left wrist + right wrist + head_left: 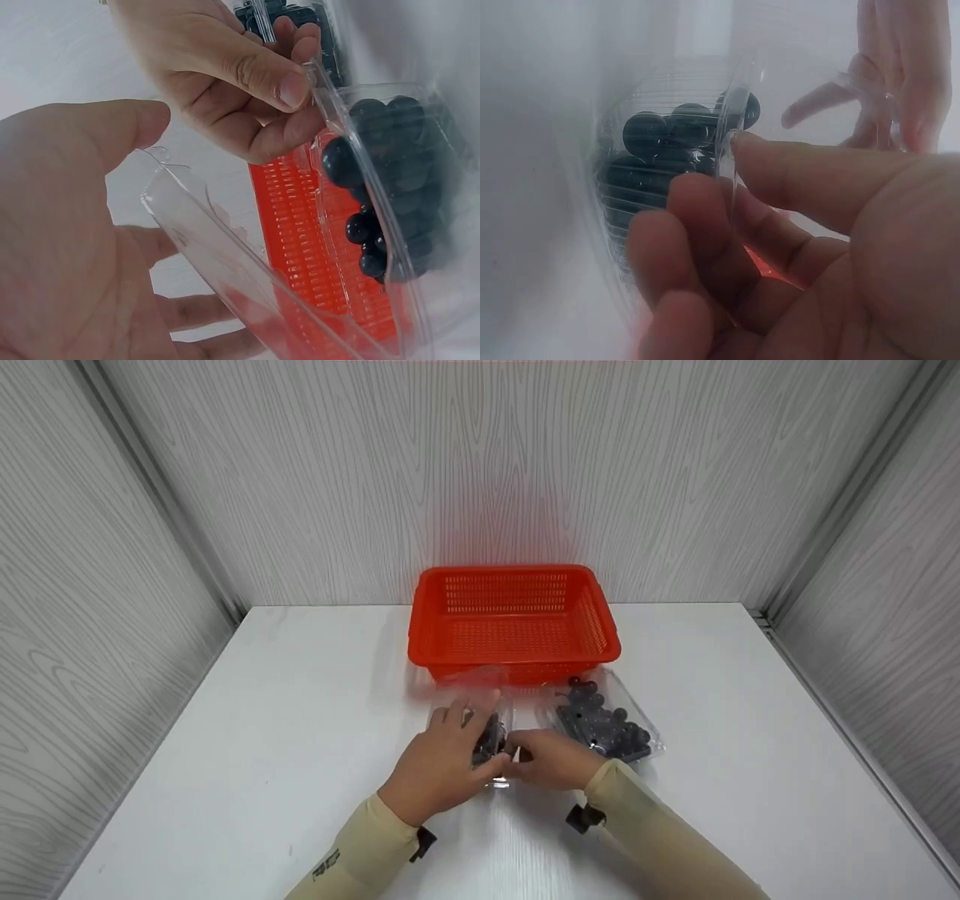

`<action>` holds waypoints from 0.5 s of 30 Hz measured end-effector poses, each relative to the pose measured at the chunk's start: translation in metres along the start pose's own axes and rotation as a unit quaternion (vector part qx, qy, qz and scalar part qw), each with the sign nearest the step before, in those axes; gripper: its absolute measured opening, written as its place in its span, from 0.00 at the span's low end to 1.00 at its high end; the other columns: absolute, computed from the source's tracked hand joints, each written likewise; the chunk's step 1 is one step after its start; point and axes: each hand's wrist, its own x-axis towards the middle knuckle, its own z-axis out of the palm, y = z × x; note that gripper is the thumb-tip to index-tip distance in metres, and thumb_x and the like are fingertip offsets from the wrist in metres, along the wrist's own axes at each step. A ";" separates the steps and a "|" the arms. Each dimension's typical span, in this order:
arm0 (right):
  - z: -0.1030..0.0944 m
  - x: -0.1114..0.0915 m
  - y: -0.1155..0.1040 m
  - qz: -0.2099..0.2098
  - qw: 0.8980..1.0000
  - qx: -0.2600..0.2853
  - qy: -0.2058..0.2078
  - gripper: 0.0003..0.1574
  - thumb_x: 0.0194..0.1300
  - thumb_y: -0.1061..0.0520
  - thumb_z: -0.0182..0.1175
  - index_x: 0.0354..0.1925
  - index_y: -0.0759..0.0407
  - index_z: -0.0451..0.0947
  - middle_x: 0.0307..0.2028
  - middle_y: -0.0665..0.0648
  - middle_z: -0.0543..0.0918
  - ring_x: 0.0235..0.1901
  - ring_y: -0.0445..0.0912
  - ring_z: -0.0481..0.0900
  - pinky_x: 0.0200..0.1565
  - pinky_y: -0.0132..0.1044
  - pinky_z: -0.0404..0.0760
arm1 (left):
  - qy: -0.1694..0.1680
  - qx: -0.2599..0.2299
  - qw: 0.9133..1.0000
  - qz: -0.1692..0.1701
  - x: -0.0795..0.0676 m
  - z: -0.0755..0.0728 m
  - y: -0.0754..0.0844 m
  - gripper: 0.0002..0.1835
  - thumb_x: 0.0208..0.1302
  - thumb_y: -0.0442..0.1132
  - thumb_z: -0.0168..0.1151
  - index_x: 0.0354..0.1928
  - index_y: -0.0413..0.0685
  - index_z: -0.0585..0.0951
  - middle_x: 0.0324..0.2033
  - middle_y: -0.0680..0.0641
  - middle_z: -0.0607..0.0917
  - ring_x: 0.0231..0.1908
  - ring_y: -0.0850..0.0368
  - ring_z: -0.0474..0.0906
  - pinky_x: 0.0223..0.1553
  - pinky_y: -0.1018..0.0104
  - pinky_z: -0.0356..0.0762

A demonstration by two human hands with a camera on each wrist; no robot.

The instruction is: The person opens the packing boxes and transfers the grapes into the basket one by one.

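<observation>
Dark grapes sit in a clear plastic clamshell box, its hinged lid swung up. My left hand is at the lid, fingers long and spread along its outside, the thumb close to the corner tab. With thumb and bent fingers, my right hand pinches the box's near rim; in the right wrist view grapes show through its ribbed wall. Just beyond the right hand lies a second clear box of dark grapes. Both hands partly cover the first box in the head view.
A red plastic basket with slotted walls stands behind both boxes, near the back panel. The white table is enclosed by grey wood-grain panels at the back and sides.
</observation>
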 end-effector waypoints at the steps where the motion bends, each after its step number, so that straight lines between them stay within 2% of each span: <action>1: 0.000 0.000 0.000 -0.001 1.000 0.001 -0.001 0.06 0.70 0.50 0.67 0.39 0.50 0.81 0.27 0.48 0.79 0.27 0.42 0.73 0.31 0.39 0.74 | 0.000 -0.001 1.000 0.002 -0.001 0.000 -0.001 0.41 0.72 0.62 0.58 0.81 0.62 0.59 0.69 0.38 0.69 0.61 0.37 0.72 0.45 0.45 0.86; 6: 0.000 0.001 0.000 0.002 1.000 0.004 -0.007 0.04 0.70 0.53 0.67 0.39 0.50 0.81 0.27 0.50 0.80 0.26 0.42 0.74 0.30 0.39 0.75 | -0.001 0.010 1.000 0.009 -0.004 -0.001 -0.006 0.37 0.74 0.62 0.55 0.81 0.64 0.61 0.68 0.40 0.71 0.60 0.39 0.74 0.46 0.46 0.85; 15: -0.001 -0.001 -0.001 -0.006 1.000 0.011 -0.011 0.03 0.70 0.54 0.66 0.39 0.50 0.81 0.26 0.48 0.80 0.25 0.41 0.74 0.29 0.38 0.75 | 0.031 0.022 0.999 0.016 -0.010 -0.008 -0.010 0.40 0.72 0.70 0.52 0.78 0.58 0.65 0.66 0.41 0.74 0.59 0.40 0.76 0.48 0.44 0.84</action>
